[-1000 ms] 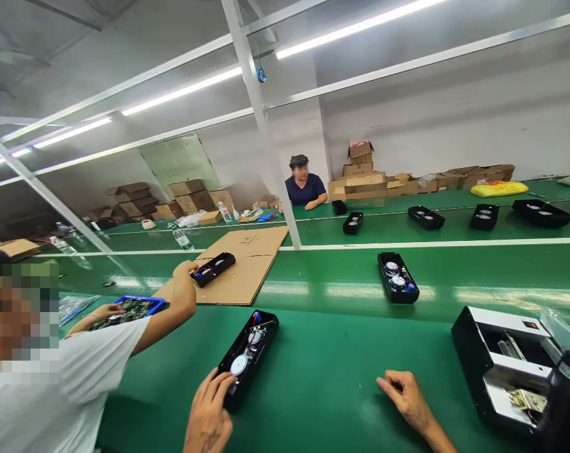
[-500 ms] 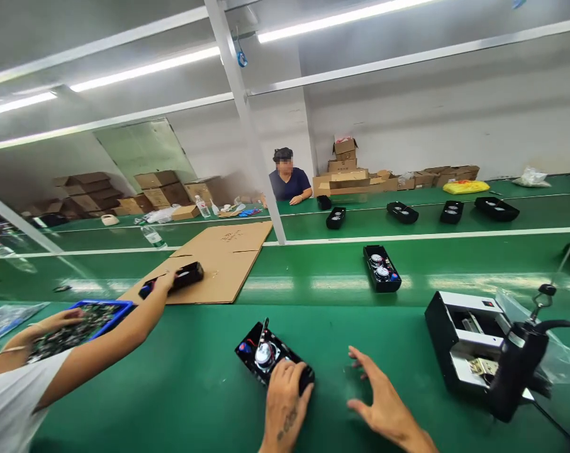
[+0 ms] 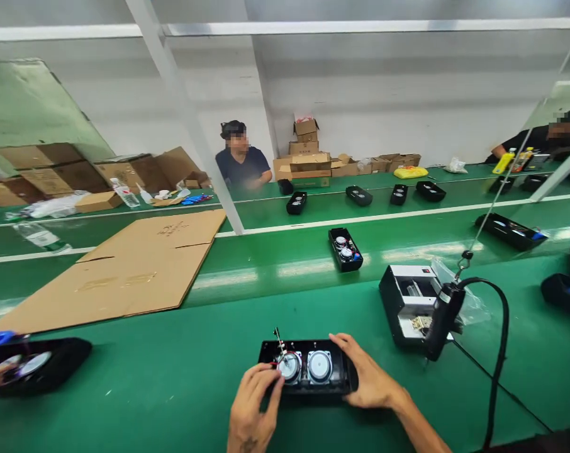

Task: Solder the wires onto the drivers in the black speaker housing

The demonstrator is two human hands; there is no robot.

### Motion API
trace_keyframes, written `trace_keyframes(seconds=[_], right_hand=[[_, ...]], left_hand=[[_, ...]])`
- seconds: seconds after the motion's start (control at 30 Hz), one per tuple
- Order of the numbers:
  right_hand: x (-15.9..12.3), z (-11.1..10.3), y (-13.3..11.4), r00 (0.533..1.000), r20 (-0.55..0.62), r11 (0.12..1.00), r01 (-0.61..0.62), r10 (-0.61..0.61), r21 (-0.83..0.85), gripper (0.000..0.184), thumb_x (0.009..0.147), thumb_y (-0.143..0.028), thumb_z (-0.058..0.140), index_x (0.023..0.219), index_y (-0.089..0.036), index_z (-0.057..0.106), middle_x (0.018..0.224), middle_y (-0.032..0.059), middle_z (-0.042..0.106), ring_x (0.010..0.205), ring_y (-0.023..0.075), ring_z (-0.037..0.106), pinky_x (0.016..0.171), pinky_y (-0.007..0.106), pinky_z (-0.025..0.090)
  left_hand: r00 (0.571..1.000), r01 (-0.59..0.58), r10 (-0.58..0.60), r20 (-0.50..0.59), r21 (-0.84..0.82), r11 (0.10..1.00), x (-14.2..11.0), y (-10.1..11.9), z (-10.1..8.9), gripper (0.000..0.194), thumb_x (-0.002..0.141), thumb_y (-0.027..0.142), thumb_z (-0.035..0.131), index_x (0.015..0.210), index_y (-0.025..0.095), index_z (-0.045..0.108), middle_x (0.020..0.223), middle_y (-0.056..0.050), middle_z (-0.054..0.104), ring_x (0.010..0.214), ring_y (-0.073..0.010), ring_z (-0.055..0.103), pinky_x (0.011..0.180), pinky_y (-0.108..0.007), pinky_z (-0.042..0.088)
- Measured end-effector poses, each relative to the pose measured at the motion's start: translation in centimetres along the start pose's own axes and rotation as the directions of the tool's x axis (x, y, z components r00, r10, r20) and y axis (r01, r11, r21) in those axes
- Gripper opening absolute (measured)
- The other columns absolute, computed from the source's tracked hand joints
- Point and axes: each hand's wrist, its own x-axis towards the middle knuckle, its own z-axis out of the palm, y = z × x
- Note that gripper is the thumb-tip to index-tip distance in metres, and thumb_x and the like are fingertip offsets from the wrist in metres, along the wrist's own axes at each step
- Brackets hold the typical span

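A black speaker housing with two round silver drivers and loose wires lies crosswise on the green bench in front of me. My left hand rests at its left end, fingers curled onto the left driver. My right hand grips its right end, fingers wrapped over the edge.
A hanging electric screwdriver with a black cable dangles beside a white and black screw dispenser box. A flat cardboard sheet lies at left. Another housing sits on the belt. A co-worker's hand holds a housing at far left. People sit across.
I have turned the housing crosswise and pulled it in front of me; my right hand, open beside it before, now grips its right end. The view dropped and swung right.
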Motion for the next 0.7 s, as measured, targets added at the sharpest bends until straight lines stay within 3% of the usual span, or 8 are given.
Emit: trace_keyframes(seconds=[0.13,0.2,0.3,0.4,0.47,0.53,0.6,0.7], right_hand=[[-1.8,-6.5,0.3,0.998,0.069,1.000,-0.008,0.009,-0.023,0.119,0.056,-0.012,0.071,0.169,-0.026,0.037,0.168,0.0164,0.034,0.150,0.0366,0.050,0.127,0.048,0.041],[-2.9,-8.3,0.1,0.993,0.082,0.996,-0.080,0.084,-0.048,0.117,0.058,-0.011,0.072,0.168,-0.028,0.039,0.170,0.0155,0.034,0.151,0.0363,0.050,0.125,0.047,0.043],[-3.9,-9.5,-0.6,0.983,0.066,0.984,-0.169,0.173,-0.059,0.112,0.064,-0.016,0.080,0.168,-0.030,0.041,0.178,0.0141,0.027,0.160,0.0380,0.039,0.129,0.052,0.038],[-3.0,-9.5,-1.8,0.990,-0.100,0.995,-0.098,0.096,-0.015,0.082,0.077,-0.021,0.078,0.157,-0.026,0.059,0.175,0.0133,0.038,0.160,0.0347,0.039,0.132,0.054,0.032],[-1.1,-8.7,-3.0,0.967,-0.252,0.999,-0.046,0.046,0.007,0.049,0.085,-0.019,0.070,0.133,-0.021,0.076,0.153,0.0134,0.065,0.143,0.0306,0.060,0.125,0.049,0.043],[1.3,-7.4,-4.4,0.940,-0.336,0.999,-0.051,0.052,0.012,0.025,0.089,-0.019,0.066,0.106,-0.020,0.083,0.117,0.0103,0.082,0.113,0.0264,0.075,0.107,0.042,0.055],[3.9,-5.7,-5.9,0.939,-0.334,0.997,-0.083,0.077,-0.006,0.014,0.090,-0.025,0.070,0.091,-0.020,0.084,0.095,0.0066,0.084,0.092,0.0234,0.077,0.090,0.034,0.058],[6.9,-3.1,-7.7,0.960,-0.251,0.988,-0.141,0.121,-0.063,0.013,0.084,-0.033,0.083,0.091,-0.022,0.086,0.083,0.0033,0.084,0.079,0.0214,0.077,0.077,0.030,0.056]], left_hand=[[0.998,-0.044,0.041,0.057,0.043,0.998,-0.5,-1.2,0.3,0.011,0.104,0.031,0.065,0.106,0.028,0.076,0.108,-0.005,0.078,0.109,-0.0236,0.076,0.090,-0.036,0.068],[0.995,-0.057,0.053,0.090,0.040,0.998,-0.9,-1.0,1.4,0.015,0.106,0.034,0.063,0.107,0.029,0.077,0.116,-0.006,0.077,0.116,-0.0256,0.075,0.091,-0.039,0.069],[0.991,-0.055,0.055,0.120,-0.003,0.998,-1.2,-0.3,3.1,0.016,0.107,0.034,0.061,0.107,0.028,0.076,0.122,-0.007,0.076,0.123,-0.0267,0.073,0.094,-0.041,0.070],[0.992,-0.022,0.030,0.126,-0.065,0.998,-0.9,0.1,3.9,0.016,0.107,0.030,0.062,0.098,0.026,0.074,0.120,-0.006,0.077,0.125,-0.0261,0.073,0.098,-0.041,0.069],[0.991,-0.012,0.023,0.129,-0.083,0.996,-0.6,0.2,4.1,0.015,0.105,0.027,0.063,0.096,0.026,0.073,0.118,-0.006,0.077,0.125,-0.0260,0.073,0.098,-0.041,0.068],[0.992,-0.028,0.039,0.119,-0.087,0.996,-0.5,0.0,4.0,0.012,0.104,0.025,0.064,0.097,0.026,0.073,0.116,-0.006,0.077,0.124,-0.0261,0.073,0.097,-0.041,0.068],[0.993,-0.057,0.066,0.102,-0.085,0.995,-0.5,-0.1,3.8,0.010,0.103,0.024,0.064,0.099,0.026,0.074,0.114,-0.006,0.077,0.122,-0.0261,0.074,0.097,-0.041,0.068],[0.991,-0.092,0.099,0.087,-0.073,0.993,-0.6,0.0,3.7,0.011,0.103,0.022,0.064,0.101,0.026,0.074,0.116,-0.007,0.076,0.122,-0.0258,0.074,0.097,-0.041,0.068]])
